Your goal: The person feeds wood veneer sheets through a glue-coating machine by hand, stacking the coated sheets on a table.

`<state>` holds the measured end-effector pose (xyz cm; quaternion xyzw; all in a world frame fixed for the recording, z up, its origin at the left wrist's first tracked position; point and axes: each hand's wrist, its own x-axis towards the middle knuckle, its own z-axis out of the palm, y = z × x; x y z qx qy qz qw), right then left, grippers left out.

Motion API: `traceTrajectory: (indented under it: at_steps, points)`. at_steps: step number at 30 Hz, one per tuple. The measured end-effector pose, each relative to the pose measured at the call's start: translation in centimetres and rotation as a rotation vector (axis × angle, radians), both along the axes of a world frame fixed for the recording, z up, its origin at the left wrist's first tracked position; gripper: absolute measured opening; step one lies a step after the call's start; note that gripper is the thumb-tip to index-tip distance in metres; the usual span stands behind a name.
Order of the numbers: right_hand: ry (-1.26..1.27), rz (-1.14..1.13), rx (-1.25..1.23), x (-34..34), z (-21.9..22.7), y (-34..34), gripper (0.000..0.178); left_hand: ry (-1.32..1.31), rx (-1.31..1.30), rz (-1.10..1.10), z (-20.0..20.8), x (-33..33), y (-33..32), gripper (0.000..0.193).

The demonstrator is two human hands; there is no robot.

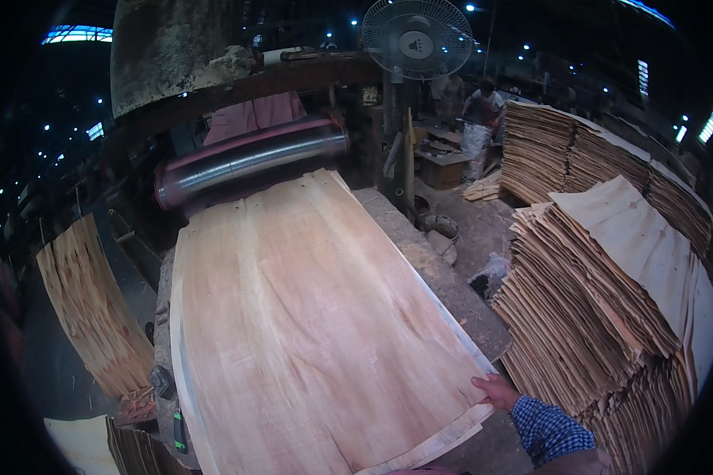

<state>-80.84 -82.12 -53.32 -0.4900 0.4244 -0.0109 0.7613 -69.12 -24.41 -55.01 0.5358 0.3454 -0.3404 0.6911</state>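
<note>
A large, pale brown wood veneer sheet lies on the worktable in front of me. Its far edge reaches close to a shiny metal roller with reddish ends. My right hand, in a blue checked sleeve, pinches the sheet at its near right corner. More whitish layers show under the near edge. My left hand is out of the picture.
Tall stacks of veneer rise close on the right, and a rippled veneer sheet leans at left. A green-and-black cutter lies by the table's left edge. Beyond stand a fan, a bucket and another person.
</note>
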Motion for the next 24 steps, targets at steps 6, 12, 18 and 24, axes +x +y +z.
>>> traceTrajectory:
  at_steps: [6, 12, 18, 24]
  points:
    - [0.008, -0.009, 0.015, 0.2, 0.9, 0.3, 0.043, 0.007, -0.005, 0.004, -0.7, 0.0, 0.3, 0.092]
    - [-0.008, -0.014, 0.022, 0.1, 0.3, 0.2, 0.043, -0.021, 0.009, -0.012, -0.4, 0.0, 0.3, 0.091]
    - [0.012, -0.006, 0.005, 0.2, 0.6, 0.3, 0.044, -0.086, 0.016, 0.030, 0.7, -0.2, -0.5, 0.088]
    - [0.010, -0.027, -0.005, 0.2, 0.5, 0.4, 0.044, -0.110, -0.005, 0.019, 0.4, -0.2, -0.2, 0.084]
